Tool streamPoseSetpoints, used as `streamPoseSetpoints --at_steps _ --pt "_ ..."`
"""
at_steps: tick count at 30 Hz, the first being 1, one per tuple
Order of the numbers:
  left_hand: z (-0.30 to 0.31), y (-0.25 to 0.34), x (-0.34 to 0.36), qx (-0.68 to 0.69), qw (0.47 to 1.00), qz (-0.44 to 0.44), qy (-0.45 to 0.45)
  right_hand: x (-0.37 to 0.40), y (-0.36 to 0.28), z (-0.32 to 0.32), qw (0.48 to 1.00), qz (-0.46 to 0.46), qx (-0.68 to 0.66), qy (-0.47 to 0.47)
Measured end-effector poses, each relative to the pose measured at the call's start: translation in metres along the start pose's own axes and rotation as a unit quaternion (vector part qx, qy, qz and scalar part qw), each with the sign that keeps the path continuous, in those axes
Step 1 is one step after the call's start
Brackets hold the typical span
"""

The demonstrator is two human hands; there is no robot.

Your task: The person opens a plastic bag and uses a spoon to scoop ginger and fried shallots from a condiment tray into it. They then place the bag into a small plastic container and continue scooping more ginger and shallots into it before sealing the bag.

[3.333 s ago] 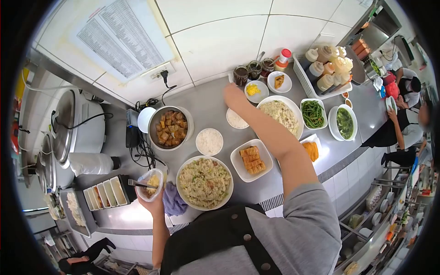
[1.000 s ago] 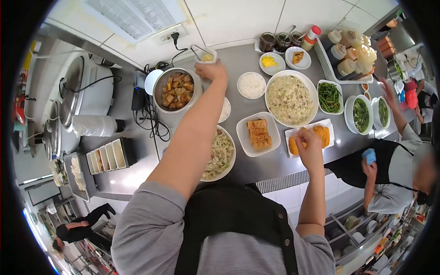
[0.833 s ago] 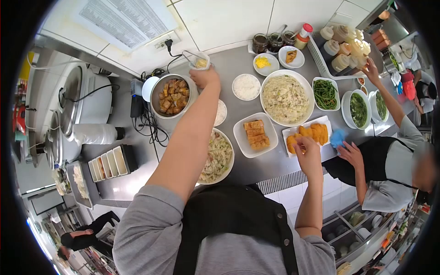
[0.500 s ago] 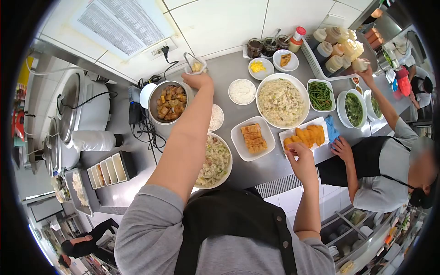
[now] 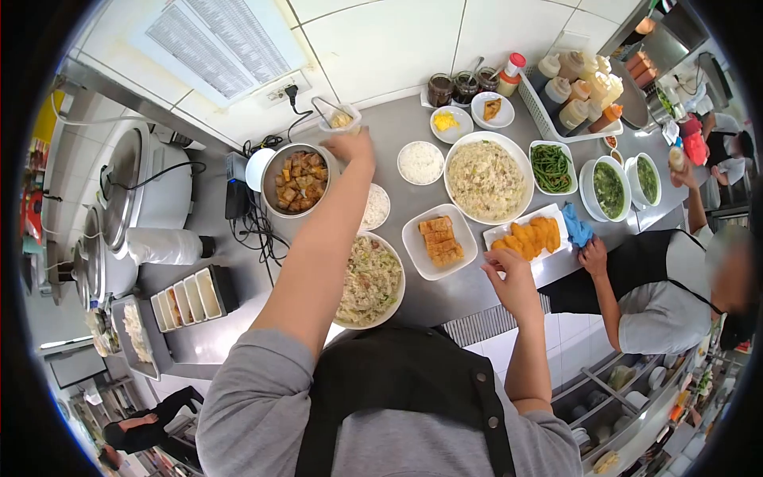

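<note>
- The small clear cup, with yellow food and a metal utensil in it, is far back on the counter, near the wall and just beyond the pot of braised cubes.
- The left hand reaches across at full stretch, its fingers closed on the cup's base. At that reach the grip looks light, so the cup is best kept level and the utensil from tipping out.
- The forearm passes over 1 large bowl of mixed rice, so the sleeve should ride clear of the food.
- The right hand is at the counter's front edge, fingers curled at the near corner of the white plate of fried yellow pieces. I cannot tell whether it grips a piece.
- A co-worker's hand rests by a blue cloth touching that plate's other end; leaving it room seems wise.
</note>
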State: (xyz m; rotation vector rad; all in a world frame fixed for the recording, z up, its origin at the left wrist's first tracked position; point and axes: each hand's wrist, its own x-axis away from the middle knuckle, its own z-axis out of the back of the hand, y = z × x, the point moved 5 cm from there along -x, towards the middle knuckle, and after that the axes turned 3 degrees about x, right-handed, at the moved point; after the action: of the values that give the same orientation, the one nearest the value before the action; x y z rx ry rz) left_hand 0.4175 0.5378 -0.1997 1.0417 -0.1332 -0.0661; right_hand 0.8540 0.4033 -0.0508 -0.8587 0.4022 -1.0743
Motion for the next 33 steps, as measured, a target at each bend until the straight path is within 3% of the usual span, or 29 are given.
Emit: streamPoseSetpoints --at_steps 2,4,6,7,8,9,10,12,13,15,17,20,22,29,33 --pt "0.003 0.006 0.032 0.078 0.987 0.102 -0.098 -0.009 -0.016 -0.005 1.000 0.009 0.004 -0.010" --pt "0.021 0.030 0.079 0.244 0.922 0.070 -0.292 -0.019 -0.030 -0.013 0.999 0.031 -0.007 -0.017" --pt "0.074 0.061 0.124 0.173 0.906 -0.015 -0.385 -0.036 -0.040 -0.024 0.997 0.058 0.034 -0.041" --pt "0.092 0.054 0.129 0.176 0.907 -0.014 -0.382 -0.047 -0.058 -0.027 0.992 0.112 0.059 -0.027" --pt "0.109 0.057 0.136 0.094 0.883 -0.192 -0.418 -0.060 -0.075 -0.030 0.983 0.165 0.083 -0.014" --pt "0.125 0.060 0.145 0.008 0.823 -0.364 -0.436 -0.079 -0.080 -0.038 0.977 0.184 0.110 -0.010" --pt "0.143 0.057 0.144 0.010 0.825 -0.363 -0.432 -0.103 -0.080 -0.049 0.969 0.204 0.137 -0.005" --pt "0.165 0.044 0.147 -0.247 0.755 -0.445 -0.414 -0.158 -0.081 -0.068 0.959 0.231 0.165 0.004" --pt "0.172 0.040 0.144 -0.246 0.758 -0.443 -0.411 -0.186 -0.076 -0.083 0.945 0.233 0.228 0.002" --pt "0.172 0.025 0.134 -0.379 0.712 -0.410 -0.426 -0.222 -0.076 -0.101 0.925 0.239 0.294 0.005" --pt "0.165 0.016 0.123 -0.358 0.721 -0.423 -0.415 -0.240 -0.071 -0.120 0.882 0.157 0.431 -0.109" --pt "0.153 0.001 0.108 -0.316 0.745 -0.423 -0.408 -0.253 -0.057 -0.138 0.873 0.130 0.444 -0.155" --pt "0.153 0.002 0.107 -0.291 0.765 -0.406 -0.406 -0.243 -0.055 -0.143 0.880 0.133 0.432 -0.150" --pt "0.157 -0.008 0.108 -0.358 0.761 -0.352 -0.411 -0.186 -0.057 -0.166 0.881 0.121 0.437 -0.135" --pt "0.169 -0.003 0.114 -0.342 0.774 -0.358 -0.395 -0.185 -0.062 -0.162 0.864 0.110 0.453 -0.188"
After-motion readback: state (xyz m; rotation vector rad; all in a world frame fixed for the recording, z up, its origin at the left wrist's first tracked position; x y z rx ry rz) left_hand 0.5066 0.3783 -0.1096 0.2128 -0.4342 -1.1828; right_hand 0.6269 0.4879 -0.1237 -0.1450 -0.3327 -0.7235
